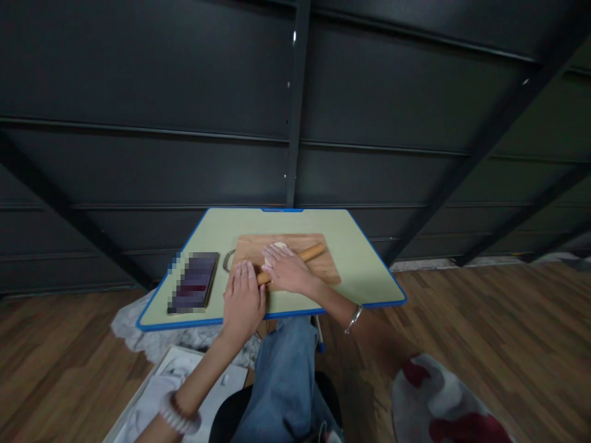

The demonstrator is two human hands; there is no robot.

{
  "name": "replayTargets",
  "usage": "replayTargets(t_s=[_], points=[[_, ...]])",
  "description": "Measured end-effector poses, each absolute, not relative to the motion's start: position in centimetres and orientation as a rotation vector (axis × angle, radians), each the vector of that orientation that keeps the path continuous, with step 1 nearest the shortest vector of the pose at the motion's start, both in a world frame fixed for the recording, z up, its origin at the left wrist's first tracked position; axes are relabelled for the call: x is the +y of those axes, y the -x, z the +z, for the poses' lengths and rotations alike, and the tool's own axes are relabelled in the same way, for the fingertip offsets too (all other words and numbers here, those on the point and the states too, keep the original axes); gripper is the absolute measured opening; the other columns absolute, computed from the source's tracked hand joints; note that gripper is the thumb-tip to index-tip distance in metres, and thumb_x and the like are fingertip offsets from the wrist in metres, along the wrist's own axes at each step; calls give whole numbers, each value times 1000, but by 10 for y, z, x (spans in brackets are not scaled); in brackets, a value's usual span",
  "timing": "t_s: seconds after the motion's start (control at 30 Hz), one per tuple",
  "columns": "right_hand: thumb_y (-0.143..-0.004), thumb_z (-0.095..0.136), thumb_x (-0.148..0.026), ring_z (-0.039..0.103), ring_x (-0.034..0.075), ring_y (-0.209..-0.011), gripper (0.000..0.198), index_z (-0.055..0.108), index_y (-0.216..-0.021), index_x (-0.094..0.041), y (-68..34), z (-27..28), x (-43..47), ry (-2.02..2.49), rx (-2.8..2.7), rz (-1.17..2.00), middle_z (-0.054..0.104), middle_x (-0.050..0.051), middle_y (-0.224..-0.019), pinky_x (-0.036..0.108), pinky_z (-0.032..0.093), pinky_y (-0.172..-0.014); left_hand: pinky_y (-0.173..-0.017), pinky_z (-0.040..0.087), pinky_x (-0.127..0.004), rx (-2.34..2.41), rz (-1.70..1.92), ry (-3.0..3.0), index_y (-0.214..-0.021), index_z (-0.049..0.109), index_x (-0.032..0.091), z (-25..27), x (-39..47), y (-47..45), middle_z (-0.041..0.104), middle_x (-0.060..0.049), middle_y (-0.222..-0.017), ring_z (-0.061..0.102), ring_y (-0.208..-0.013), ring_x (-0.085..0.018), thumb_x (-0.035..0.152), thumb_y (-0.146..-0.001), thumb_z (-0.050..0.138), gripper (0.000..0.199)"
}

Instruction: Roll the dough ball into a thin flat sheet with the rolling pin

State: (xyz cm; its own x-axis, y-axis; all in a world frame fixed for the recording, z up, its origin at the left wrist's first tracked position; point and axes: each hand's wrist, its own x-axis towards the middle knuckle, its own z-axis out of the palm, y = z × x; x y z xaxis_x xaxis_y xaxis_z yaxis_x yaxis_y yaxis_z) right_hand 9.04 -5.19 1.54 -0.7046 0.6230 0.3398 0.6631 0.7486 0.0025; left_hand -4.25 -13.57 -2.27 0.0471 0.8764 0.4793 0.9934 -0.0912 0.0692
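Note:
A wooden rolling pin (312,251) lies slantwise across a wooden cutting board (249,243). My left hand (242,298) rests over the near left end of the pin, fingers stretched forward and lying flat at the board's left side. My right hand (287,269) lies across the middle of the pin, its fingers extended and flat on a pale, floury piece of dough (280,245). Most of the dough is hidden under these fingers. The pin's far right end sticks out past my right hand.
The board sits on a small pale-green table (364,264) with a blue edge. A phone-like dark device (196,283), partly pixelated, lies at its left. Behind stands a dark panelled wall (207,166). Below left are a white box (157,394) and crumpled pale cloth (133,323).

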Motion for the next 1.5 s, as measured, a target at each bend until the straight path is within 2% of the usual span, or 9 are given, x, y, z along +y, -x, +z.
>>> replayTargets(t_s=[0.2,0.4,0.47,0.7,0.83,0.97,1.13,1.33,1.5], points=[[-98,27,-33,34,19,-132,43,48,-129,-12,-72,24,-23,979,-2758,-105,47,9,-137,38,21,-111,-109,24,-46,-1931,-542,2043,-137,32,0,-17,-124,49,38,-23,-141,26,-136,-30,33,-91,26,57],[-98,25,-37,29,19,-134,44,43,-133,-18,-56,25,10,1001,-2795,90,41,5,-142,43,21,-110,-101,35,-42,-1943,-399,2089,-131,42,-2,-5,-88,69,48,-24,-132,44,-125,-32,39,-92,24,60],[-98,24,-37,30,19,-134,43,43,-133,-19,-49,21,23,1019,-2759,146,43,5,-141,44,22,-109,-101,35,-42,-1883,-347,2132,-130,44,-2,-3,-71,81,50,-24,-130,48,-121,-31,42,-92,23,61],[-97,24,-36,48,24,-117,40,48,-119,-14,-26,9,51,1285,-2417,129,56,13,-123,44,34,-98,-109,25,-45,-1744,-155,2374,-131,47,12,-4,-11,118,46,-13,-137,39,-130,-22,32,-94,15,53],[-96,26,-37,49,25,-113,38,50,-113,-13,-26,11,50,1521,-2239,121,58,14,-118,44,35,-96,-111,20,-45,-1733,-112,2425,-139,36,13,-3,4,120,38,-11,-144,32,-134,-20,31,-93,14,53],[-96,27,-34,47,25,-117,39,52,-114,-11,-29,12,39,1583,-2217,80,57,15,-121,45,32,-98,-111,21,-43,-1738,-148,2413,-141,30,9,-1,-7,116,33,-12,-146,28,-136,-20,31,-93,14,55],[-96,27,-32,39,23,-127,41,54,-118,-10,-38,8,12,1483,-2349,-43,51,15,-132,42,27,-103,-110,24,-42,-1740,-222,2371,-139,35,9,-1,-41,109,39,-14,-143,33,-134,-21,34,-94,16,55],[-96,27,-32,42,22,-125,45,53,-122,-7,-57,5,-34,1390,-2341,-186,51,16,-132,38,27,-105,-108,26,-42,-1641,-342,2305,-136,38,3,-7,-82,96,41,-18,-140,37,-131,-25,37,-94,23,56],[-96,31,-33,41,21,-126,43,52,-125,-9,-85,4,-75,1260,-2391,-240,53,14,-131,38,23,-109,-101,33,-40,-1507,-436,2333,-139,36,14,-7,-111,92,48,-10,-136,45,-123,-24,29,-93,29,48]])
